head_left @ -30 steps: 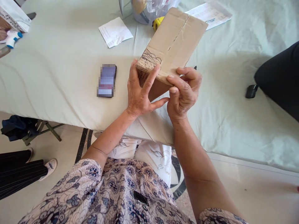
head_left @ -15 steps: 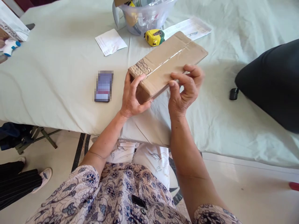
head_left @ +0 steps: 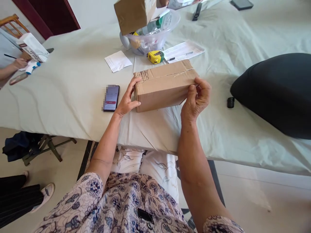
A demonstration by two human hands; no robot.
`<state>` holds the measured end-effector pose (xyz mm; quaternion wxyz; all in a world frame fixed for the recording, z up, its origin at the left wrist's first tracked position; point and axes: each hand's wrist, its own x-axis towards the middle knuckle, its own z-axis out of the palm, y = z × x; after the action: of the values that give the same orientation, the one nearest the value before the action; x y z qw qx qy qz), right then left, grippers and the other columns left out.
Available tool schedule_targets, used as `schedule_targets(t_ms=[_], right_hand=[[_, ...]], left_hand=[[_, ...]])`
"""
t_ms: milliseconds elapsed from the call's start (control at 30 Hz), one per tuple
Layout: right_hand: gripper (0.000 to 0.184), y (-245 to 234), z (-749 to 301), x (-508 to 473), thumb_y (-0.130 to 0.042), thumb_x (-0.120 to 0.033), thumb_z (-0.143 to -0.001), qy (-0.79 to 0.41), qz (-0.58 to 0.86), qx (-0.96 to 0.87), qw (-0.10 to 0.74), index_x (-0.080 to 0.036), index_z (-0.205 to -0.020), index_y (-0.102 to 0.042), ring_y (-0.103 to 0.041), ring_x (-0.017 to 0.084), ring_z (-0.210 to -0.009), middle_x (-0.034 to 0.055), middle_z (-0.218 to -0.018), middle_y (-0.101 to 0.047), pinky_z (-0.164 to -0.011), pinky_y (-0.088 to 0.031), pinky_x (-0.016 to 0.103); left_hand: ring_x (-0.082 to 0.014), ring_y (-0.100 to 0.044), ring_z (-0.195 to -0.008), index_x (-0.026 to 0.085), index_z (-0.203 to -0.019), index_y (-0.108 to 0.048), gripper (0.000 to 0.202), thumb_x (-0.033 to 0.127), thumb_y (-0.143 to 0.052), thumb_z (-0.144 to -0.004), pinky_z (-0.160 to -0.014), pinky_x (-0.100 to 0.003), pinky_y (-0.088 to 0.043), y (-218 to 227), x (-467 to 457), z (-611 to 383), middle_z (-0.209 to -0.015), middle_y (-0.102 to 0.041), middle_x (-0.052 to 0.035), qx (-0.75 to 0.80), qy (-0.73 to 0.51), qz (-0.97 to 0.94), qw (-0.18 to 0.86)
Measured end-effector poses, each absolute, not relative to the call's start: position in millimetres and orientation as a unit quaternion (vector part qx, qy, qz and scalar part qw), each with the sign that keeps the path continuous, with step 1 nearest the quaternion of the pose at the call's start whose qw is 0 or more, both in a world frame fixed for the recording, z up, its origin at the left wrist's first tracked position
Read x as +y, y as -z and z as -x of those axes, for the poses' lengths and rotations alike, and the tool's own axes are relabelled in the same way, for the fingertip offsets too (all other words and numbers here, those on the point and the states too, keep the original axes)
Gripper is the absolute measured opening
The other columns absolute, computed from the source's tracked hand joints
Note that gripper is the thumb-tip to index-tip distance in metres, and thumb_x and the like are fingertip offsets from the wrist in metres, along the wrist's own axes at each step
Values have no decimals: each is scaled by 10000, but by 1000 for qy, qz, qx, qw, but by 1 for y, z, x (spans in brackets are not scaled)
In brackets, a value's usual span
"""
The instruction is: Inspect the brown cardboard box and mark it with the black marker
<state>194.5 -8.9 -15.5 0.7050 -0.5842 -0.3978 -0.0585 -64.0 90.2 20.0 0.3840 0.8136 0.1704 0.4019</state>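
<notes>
A taped brown cardboard box (head_left: 162,90) is between my hands, just above or on the cloth near the table's front; I cannot tell whether its base touches. Dark scribbles mark its upper left corner, and a strip of clear tape runs along the top. My left hand (head_left: 127,98) grips the left end, fingers over the top edge and thumb low on the front. At the right end, my right hand (head_left: 197,98) pinches the edge, thumb in front and fingers partly hidden behind. A lit phone (head_left: 111,98) lies left of my left hand.
Behind the box are a yellow tape measure (head_left: 155,57), a paper sheet (head_left: 184,50) with a pen, and a plastic basin (head_left: 167,32) holding bottles and another carton (head_left: 134,16). A black rounded object (head_left: 277,97) stands right, beside a small black cap (head_left: 230,102). Another person's hand (head_left: 19,63) is far left.
The box has tipped so its front side faces me and has turned more level. My right hand has moved to its right end and closed on the edge. The view has tilted up.
</notes>
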Motion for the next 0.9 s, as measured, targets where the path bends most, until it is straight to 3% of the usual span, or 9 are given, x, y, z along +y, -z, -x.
schedule_targets(t_ms=[133, 300, 467, 567, 667, 800, 900], right_hand=[[424, 14, -193, -7, -483, -629, -1025, 84, 563, -398, 720, -283, -1135, -702, -665, 257, -1173, 90, -1163, -702, -1064, -566, 510], [422, 20, -199, -19, -546, -545, -980, 32, 547, -415, 726, -249, -1259, -659, -699, 215, -1048, 65, -1151, -694, -941, -600, 438], [264, 29, -202, -42, -571, -423, -923, -54, 629, -414, 655, -216, -1034, -692, -660, 167, -758, 20, -878, -692, -698, -578, 325], [175, 26, -198, -52, -591, -329, -877, -46, 679, -413, 605, -210, -954, -695, -667, 178, -767, 30, -880, -729, -765, -577, 348], [164, 18, -192, -57, -596, -240, -845, -47, 736, -417, 531, -209, -955, -714, -686, 205, -791, 62, -937, -773, -869, -566, 399], [175, 14, -189, -59, -607, -228, -832, -84, 814, -410, 404, -228, -962, -725, -711, 271, -813, 95, -967, -796, -876, -554, 450], [168, 15, -188, -58, -606, -247, -818, -83, 836, -407, 358, -239, -953, -705, -723, 302, -870, 96, -966, -791, -875, -556, 460]], left_hand=[[-343, -317, -1647, 414, -1615, -298, 984, 898, -571, -803, -1309, -526, -359, -10, 86, 52, -1780, -276, -38, 215, -453, -771, 392], [-288, -300, -1661, 392, -1598, -333, 931, 940, -407, -850, -1357, -472, -284, -5, 84, 44, -1754, -337, -37, 243, -497, -743, 376], [-264, -309, -1660, 401, -1623, -286, 941, 926, -432, -856, -1355, -442, -305, -7, 81, 46, -1757, -336, -31, 245, -494, -737, 391], [-261, -355, -1640, 369, -1667, -178, 1013, 884, -515, -864, -1322, -432, -375, -5, 70, 49, -1759, -328, -62, 281, -472, -736, 397], [-281, -533, -1515, 302, -1658, -217, 1004, 693, -710, -876, -1225, -439, -504, 1, 55, 51, -1677, -462, -132, 372, -412, -747, 367], [-340, -643, -1375, 183, -1436, -517, 747, 242, -882, -787, -1186, -502, -526, 7, 44, 50, -1430, -674, -177, 497, -342, -757, 252], [-370, -685, -1298, 146, -1274, -594, 613, 180, -904, -746, -1163, -545, -526, 8, 43, 47, -1273, -738, -178, 534, -321, -757, 197]])
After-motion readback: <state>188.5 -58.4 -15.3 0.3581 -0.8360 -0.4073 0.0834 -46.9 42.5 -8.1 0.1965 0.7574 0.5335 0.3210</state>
